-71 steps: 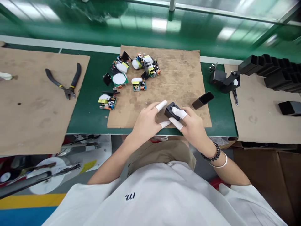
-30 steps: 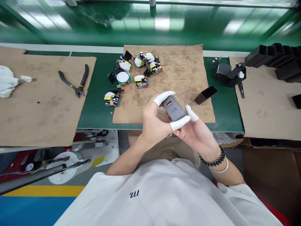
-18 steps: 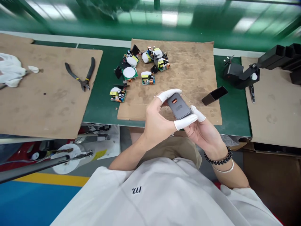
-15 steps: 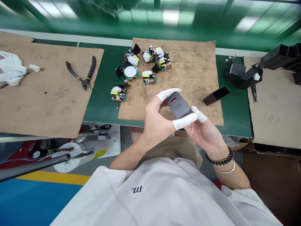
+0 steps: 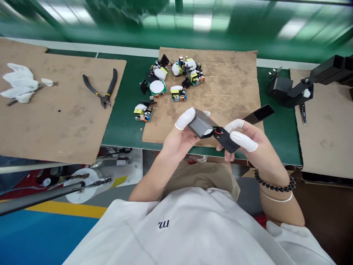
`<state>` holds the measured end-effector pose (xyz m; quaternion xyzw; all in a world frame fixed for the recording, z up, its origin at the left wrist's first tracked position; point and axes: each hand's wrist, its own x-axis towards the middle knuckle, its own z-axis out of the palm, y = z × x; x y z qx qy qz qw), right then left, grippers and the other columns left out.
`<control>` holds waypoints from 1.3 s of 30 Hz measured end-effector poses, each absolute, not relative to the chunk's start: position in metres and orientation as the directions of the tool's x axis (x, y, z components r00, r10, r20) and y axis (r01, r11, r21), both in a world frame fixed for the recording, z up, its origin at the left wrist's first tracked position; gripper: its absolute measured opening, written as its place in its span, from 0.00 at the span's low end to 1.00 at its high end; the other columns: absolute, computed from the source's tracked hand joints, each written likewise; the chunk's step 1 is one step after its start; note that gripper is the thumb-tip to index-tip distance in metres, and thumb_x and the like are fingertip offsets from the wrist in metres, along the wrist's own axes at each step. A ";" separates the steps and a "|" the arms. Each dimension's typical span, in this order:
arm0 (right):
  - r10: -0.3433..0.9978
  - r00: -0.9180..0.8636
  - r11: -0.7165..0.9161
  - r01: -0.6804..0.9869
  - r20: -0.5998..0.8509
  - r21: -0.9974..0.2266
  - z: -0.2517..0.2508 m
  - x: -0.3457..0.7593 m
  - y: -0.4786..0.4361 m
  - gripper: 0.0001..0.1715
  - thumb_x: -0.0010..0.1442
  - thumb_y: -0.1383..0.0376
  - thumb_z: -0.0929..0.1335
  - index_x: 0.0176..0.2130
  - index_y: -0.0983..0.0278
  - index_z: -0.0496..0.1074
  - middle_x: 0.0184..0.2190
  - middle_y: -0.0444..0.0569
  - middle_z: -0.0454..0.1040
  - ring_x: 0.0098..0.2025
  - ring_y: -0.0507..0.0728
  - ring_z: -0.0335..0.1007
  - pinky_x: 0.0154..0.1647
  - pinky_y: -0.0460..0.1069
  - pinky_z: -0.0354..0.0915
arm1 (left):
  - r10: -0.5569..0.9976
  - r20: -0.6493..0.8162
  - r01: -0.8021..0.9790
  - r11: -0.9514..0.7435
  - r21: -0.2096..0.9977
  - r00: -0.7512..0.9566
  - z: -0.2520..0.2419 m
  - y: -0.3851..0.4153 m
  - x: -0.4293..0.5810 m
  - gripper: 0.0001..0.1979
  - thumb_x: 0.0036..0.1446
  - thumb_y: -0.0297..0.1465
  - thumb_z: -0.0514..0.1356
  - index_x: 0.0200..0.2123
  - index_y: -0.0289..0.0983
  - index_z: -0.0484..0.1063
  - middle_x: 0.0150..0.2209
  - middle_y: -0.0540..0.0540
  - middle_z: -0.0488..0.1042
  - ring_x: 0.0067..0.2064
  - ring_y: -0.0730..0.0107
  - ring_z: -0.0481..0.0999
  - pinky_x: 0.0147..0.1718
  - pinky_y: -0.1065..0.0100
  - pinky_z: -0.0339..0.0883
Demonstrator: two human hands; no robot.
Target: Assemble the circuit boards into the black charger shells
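My left hand (image 5: 182, 130), with white finger cots, is closed around a dark grey charger housing (image 5: 200, 123) held in front of my waist. Between white-cotted fingertips my right hand (image 5: 242, 140) pinches a black end cap (image 5: 226, 140). The cap sits tilted away from the housing's opening, and thin wires, one of them red, run between the two. Something white shows inside the opening. Just beyond my right hand, an empty-looking housing shell (image 5: 259, 114) lies on the cardboard sheet (image 5: 228, 81).
Several circuit boards (image 5: 178, 94) lie toward the cardboard's left side. Diagonal pliers (image 5: 103, 92) and a white cloth (image 5: 20, 82) rest on the left cardboard. At right stand black housings (image 5: 281, 86), tweezers (image 5: 303, 113) and more dark shells (image 5: 328, 68).
The charger has been turned over, so its port face no longer shows. My right hand has moved right with the end cap, exposing wires between cap and housing.
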<state>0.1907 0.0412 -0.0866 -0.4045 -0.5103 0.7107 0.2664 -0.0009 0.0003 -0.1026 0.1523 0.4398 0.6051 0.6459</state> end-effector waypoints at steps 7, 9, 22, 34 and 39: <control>0.911 -0.411 0.132 0.343 -0.023 -0.930 -0.046 0.194 0.059 0.23 0.54 0.57 0.79 0.49 0.50 0.78 0.53 0.46 0.79 0.59 0.65 0.75 0.59 0.59 0.75 | 0.833 -0.550 -0.710 0.420 0.565 0.055 -0.124 0.010 -0.005 0.29 0.58 0.58 0.63 0.41 0.37 0.79 0.46 0.37 0.84 0.49 0.55 0.84 0.52 0.55 0.81; 0.853 -0.519 0.285 0.373 0.056 -0.883 -0.041 0.184 0.055 0.30 0.54 0.57 0.79 0.55 0.49 0.76 0.58 0.47 0.78 0.63 0.68 0.72 0.61 0.61 0.73 | 0.861 -0.507 -0.667 0.402 0.627 0.043 -0.130 0.012 -0.006 0.30 0.56 0.60 0.63 0.39 0.37 0.78 0.44 0.37 0.83 0.50 0.54 0.84 0.54 0.52 0.80; 0.946 -0.313 0.319 0.850 0.084 -0.420 -0.011 0.143 0.280 0.18 0.54 0.76 0.74 0.46 0.76 0.80 0.52 0.61 0.81 0.64 0.75 0.70 0.69 0.64 0.60 | 0.948 0.230 0.311 -0.156 0.938 -0.219 -0.167 -0.031 0.024 0.27 0.66 0.35 0.63 0.66 0.38 0.67 0.50 0.39 0.83 0.47 0.62 0.85 0.50 0.61 0.80; 1.000 -0.011 0.014 0.830 0.009 -0.558 -0.003 0.206 0.343 0.25 0.71 0.54 0.69 0.59 0.67 0.72 0.58 0.53 0.74 0.56 0.62 0.75 0.57 0.60 0.74 | 0.670 0.739 0.915 -0.339 0.219 0.071 -0.207 -0.032 0.033 0.32 0.60 0.23 0.67 0.67 0.40 0.69 0.44 0.39 0.84 0.44 0.53 0.81 0.48 0.57 0.70; 0.976 0.216 -0.218 0.954 -0.030 -0.206 -0.001 0.322 0.334 0.28 0.68 0.59 0.72 0.63 0.64 0.70 0.67 0.58 0.67 0.66 0.68 0.67 0.65 0.69 0.67 | 0.659 0.746 0.913 -0.356 0.198 0.095 -0.207 -0.029 0.035 0.25 0.60 0.21 0.65 0.59 0.40 0.75 0.44 0.42 0.84 0.43 0.56 0.80 0.45 0.59 0.68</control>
